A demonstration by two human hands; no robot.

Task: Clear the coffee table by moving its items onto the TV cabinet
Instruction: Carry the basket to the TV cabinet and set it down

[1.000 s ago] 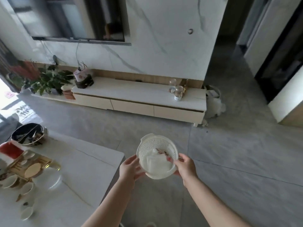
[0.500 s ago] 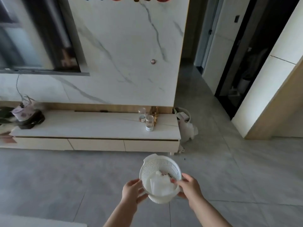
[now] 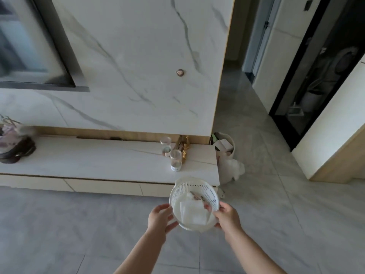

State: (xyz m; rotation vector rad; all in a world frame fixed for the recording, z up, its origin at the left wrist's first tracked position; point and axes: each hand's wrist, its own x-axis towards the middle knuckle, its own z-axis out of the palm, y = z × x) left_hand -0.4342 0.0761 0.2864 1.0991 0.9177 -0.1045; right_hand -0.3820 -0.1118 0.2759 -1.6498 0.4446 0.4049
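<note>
I hold a white perforated basket [image 3: 194, 202] between both hands, in the air over the grey floor [image 3: 79, 224]. My left hand [image 3: 161, 217] cups its near left side, fingers [image 3: 171, 227] curled under the wall and thumb up by the rim. My right hand [image 3: 227, 216] grips the near right side, thumb hooked over the rim into the basket and the other fingers wrapped underneath. Both sets of fingers are clamped on the basket, not loose.

Inside, just ahead of my right thumb, lies a folded white tissue [image 3: 194, 213], and beyond it some small thing with brown marks that I cannot make out.

The TV cabinet [image 3: 88, 161] stands just beyond my fingertips, long, low and white-topped, with pale drawers under it. The basket's far rim overlaps the cabinet's near right corner in my view, but the basket is not resting on it. Further out from my fingers, on the right part of the cabinet top, stand two clear jars [image 3: 175, 160], one behind the other, with a small gold figure [image 3: 185, 150] beside them. Far off to the left of my left hand, at the cabinet's other end, sits a dark bowl of pale flowers [image 3: 13, 143]. Past my right hand, on the floor by the cabinet's end, is a white bag [image 3: 227, 161]. A marble wall [image 3: 138, 66] rises behind the cabinet.
</note>
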